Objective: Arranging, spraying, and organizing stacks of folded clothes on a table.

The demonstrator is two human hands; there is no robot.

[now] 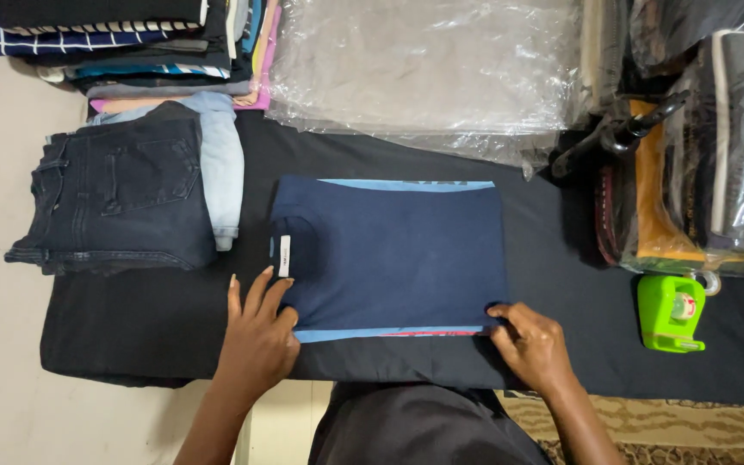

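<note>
A folded navy shirt (393, 250) with light blue edges and a small white label lies flat on a black cloth (148, 319). My left hand (257, 334) rests with fingers spread on the shirt's near left corner. Over at the near right corner, my right hand (530, 343) pinches the shirt's edge with its fingertips.
Folded dark jeans (118, 198) lie to the left over a light blue garment. A stack of folded clothes (131, 43) sits at the back left. Clear plastic bags (424, 65) lie behind the shirt. Bagged garments (708, 164) and a green tape dispenser (671, 313) are at the right.
</note>
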